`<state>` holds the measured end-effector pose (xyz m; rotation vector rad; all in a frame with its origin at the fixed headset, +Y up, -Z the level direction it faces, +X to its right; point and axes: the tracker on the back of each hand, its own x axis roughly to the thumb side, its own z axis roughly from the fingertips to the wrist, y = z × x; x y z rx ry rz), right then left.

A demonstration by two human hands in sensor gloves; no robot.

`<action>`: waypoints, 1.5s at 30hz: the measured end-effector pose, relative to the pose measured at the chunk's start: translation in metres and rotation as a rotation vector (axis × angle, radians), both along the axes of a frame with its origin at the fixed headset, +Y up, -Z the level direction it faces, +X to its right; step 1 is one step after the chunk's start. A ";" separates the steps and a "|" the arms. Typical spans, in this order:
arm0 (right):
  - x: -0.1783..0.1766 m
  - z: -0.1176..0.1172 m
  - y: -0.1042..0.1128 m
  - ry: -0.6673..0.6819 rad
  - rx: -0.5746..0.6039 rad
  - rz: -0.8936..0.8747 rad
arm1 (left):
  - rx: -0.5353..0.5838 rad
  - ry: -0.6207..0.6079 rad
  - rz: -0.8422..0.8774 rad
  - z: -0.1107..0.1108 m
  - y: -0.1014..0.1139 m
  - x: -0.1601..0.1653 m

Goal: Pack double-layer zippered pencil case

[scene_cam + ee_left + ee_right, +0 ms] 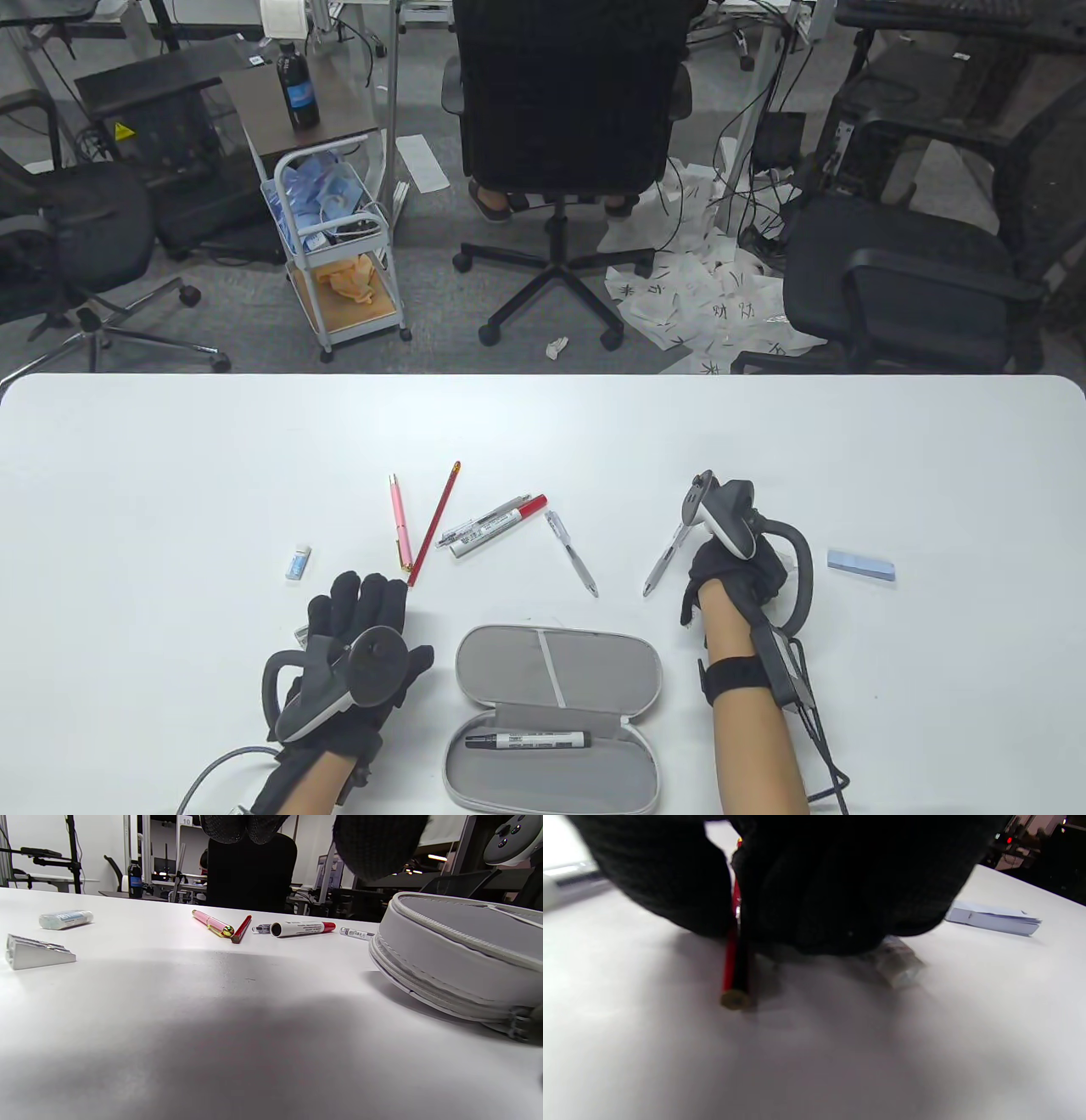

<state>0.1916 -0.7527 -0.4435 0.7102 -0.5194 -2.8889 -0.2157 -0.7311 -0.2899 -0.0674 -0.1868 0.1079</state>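
One black marker (pixel 527 740) sits in our open pencil case (pixel 475 671), five pens (pixel 492 526) wait at twelve o'clock; our right hand (pixel 734 573) pinches another pen (pixel 664 560), left hand (pixel 361 620) spread flat.

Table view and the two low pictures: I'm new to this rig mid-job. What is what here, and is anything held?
There is no machine here, only a person's gloved hands, each with a tracker strapped on its back. The table view looks down from above. The other two pictures come from cameras on the wrists, close to the tabletop.

The grey pencil case lies open with a black marker inside. Loose on the table are a pink pen, a red pencil, a red-capped marker, a clear pen, a small eraser and a blue pad.

The left hand lies flat and holds nothing. The right hand curls down onto the table with a silver pen poking out from under it. Its wrist view shows a red-and-black pencil between the fingers, but I cannot tell whether it grips anything.
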 end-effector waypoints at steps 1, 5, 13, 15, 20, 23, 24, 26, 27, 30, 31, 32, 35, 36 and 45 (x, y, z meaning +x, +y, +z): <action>0.000 0.000 0.000 0.001 0.002 0.001 | -0.001 0.001 0.004 0.000 0.000 0.000; 0.005 0.011 0.022 0.020 0.117 -0.085 | -0.009 -0.008 -0.009 0.000 -0.001 0.001; -0.042 0.078 0.064 0.556 0.380 -0.371 | 0.013 -0.012 -0.009 0.002 0.006 0.001; -0.062 0.100 0.070 0.698 0.355 -0.357 | 0.028 -0.012 -0.004 0.003 0.009 0.001; -0.101 0.133 0.067 1.011 0.026 -0.338 | 0.019 0.002 -0.026 0.003 0.008 0.000; -0.115 0.146 0.054 1.066 -0.113 -0.318 | 0.017 0.013 -0.034 0.003 0.007 -0.001; -0.119 0.148 0.048 1.071 -0.154 -0.325 | 0.015 0.015 -0.037 0.003 0.007 -0.001; -0.126 0.152 0.037 1.080 -0.229 -0.287 | 0.011 0.019 -0.042 0.003 0.007 -0.001; -0.128 0.153 0.035 1.080 -0.235 -0.259 | 0.009 0.019 -0.044 0.004 0.007 -0.001; -0.136 0.157 0.029 1.105 -0.229 -0.181 | 0.001 0.018 -0.046 0.003 0.007 0.000; -0.138 0.158 0.028 1.109 -0.231 -0.175 | 0.000 0.016 -0.045 0.003 0.007 0.000; -0.139 0.159 0.028 1.112 -0.237 -0.164 | -0.001 0.015 -0.046 0.003 0.006 0.000; -0.141 0.162 0.028 1.124 -0.238 -0.117 | -0.006 0.009 -0.048 0.003 0.006 0.001; -0.143 0.164 0.027 1.129 -0.237 -0.099 | -0.008 0.007 -0.048 0.003 0.006 0.001; -0.150 0.167 0.020 1.159 -0.162 -0.069 | 0.003 0.011 -0.044 0.002 0.005 0.000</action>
